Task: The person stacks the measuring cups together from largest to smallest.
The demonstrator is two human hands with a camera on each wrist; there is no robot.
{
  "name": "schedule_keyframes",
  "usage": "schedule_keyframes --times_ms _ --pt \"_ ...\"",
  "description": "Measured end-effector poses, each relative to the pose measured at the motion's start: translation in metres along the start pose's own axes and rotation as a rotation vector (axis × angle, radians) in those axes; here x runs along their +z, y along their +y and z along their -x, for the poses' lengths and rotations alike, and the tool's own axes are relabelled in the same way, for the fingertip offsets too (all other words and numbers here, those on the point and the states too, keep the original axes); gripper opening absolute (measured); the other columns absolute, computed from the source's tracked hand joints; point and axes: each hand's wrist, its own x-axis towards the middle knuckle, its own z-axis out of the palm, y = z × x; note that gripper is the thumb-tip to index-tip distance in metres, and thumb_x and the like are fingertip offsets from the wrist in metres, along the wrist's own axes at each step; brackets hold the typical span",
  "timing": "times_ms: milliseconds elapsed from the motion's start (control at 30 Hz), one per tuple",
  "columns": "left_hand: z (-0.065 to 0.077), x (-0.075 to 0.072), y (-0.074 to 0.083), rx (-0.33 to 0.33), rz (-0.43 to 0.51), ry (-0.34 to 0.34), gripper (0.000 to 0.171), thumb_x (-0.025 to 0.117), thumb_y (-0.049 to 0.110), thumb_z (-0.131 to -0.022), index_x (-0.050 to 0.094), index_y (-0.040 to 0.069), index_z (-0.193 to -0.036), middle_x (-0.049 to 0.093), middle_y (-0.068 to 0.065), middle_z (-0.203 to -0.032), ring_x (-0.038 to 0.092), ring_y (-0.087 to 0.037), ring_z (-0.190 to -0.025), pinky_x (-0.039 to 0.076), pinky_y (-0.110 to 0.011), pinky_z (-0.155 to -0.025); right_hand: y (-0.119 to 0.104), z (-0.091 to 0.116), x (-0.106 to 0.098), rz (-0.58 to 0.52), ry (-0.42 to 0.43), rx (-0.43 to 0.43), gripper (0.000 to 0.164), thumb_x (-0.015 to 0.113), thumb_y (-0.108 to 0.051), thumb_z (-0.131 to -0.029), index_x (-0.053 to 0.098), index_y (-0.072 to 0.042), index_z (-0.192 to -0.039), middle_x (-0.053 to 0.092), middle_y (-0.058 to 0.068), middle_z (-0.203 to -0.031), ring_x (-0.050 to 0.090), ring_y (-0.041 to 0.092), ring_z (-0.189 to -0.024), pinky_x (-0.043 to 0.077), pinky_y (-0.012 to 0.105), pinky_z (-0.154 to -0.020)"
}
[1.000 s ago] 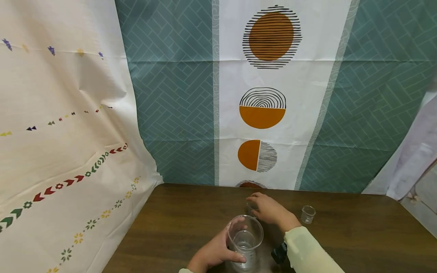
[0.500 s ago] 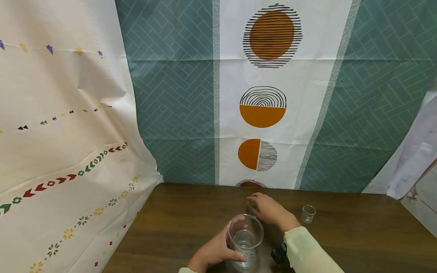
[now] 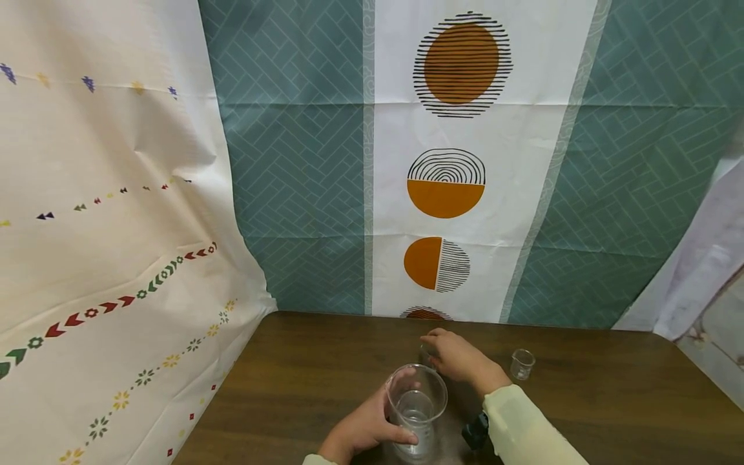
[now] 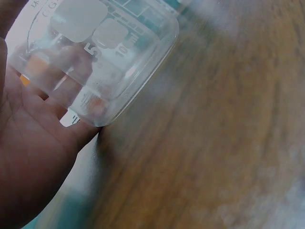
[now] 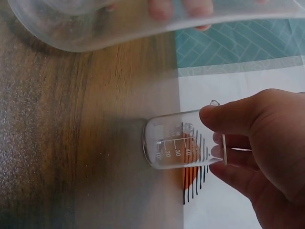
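My left hand (image 3: 372, 420) grips a large clear beaker (image 3: 427, 426) from its left side, thumb toward me and fingers behind the glass. In the left wrist view the beaker (image 4: 138, 62) shows white printed marks, and a second glass outline shows inside its wall. Farther back, my right hand (image 3: 459, 356) pinches a small clear beaker (image 5: 171, 140) by its rim, thumb on one side and fingers on the other. White graduation marks run up its side, and its base is right at the tabletop. In the head view the right hand partly hides this small beaker (image 3: 427, 355).
Another small clear beaker (image 3: 522, 364) stands to the right of my right forearm on the brown wooden table (image 3: 325, 361). A patterned cloth (image 3: 302, 194) hangs behind the table's back edge, and a cream cloth (image 3: 116, 258) drapes along the left. A dark wrist camera (image 3: 476, 431) sits by the right sleeve.
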Motion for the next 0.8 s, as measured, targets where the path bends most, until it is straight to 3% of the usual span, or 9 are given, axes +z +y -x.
schedule_keyframes --times_ms 167,800 --pt "0.000 0.000 0.000 0.005 -0.016 0.010 0.093 0.083 0.017 -0.077 0.025 0.028 -0.148 0.040 -0.009 -0.148 0.040 -0.013 -0.136 0.041 -0.022 -0.102 -0.001 0.003 -0.003 0.008 -0.001 0.008 0.043 0.071 -0.009 -0.086 0.060 0.000 -0.127 0.059 0.018 -0.127 0.061 0.034 -0.111 0.049 0.049 -0.096" --pt "0.002 0.000 -0.006 0.038 -0.004 -0.004 0.096 0.083 0.015 -0.076 0.021 0.014 -0.150 0.037 -0.016 -0.151 0.036 -0.021 -0.140 0.038 -0.021 -0.104 -0.010 0.012 -0.015 0.019 0.008 0.020 0.044 0.071 -0.013 -0.087 0.060 -0.002 -0.128 0.059 0.015 -0.127 0.061 0.030 -0.110 0.050 0.046 -0.095"
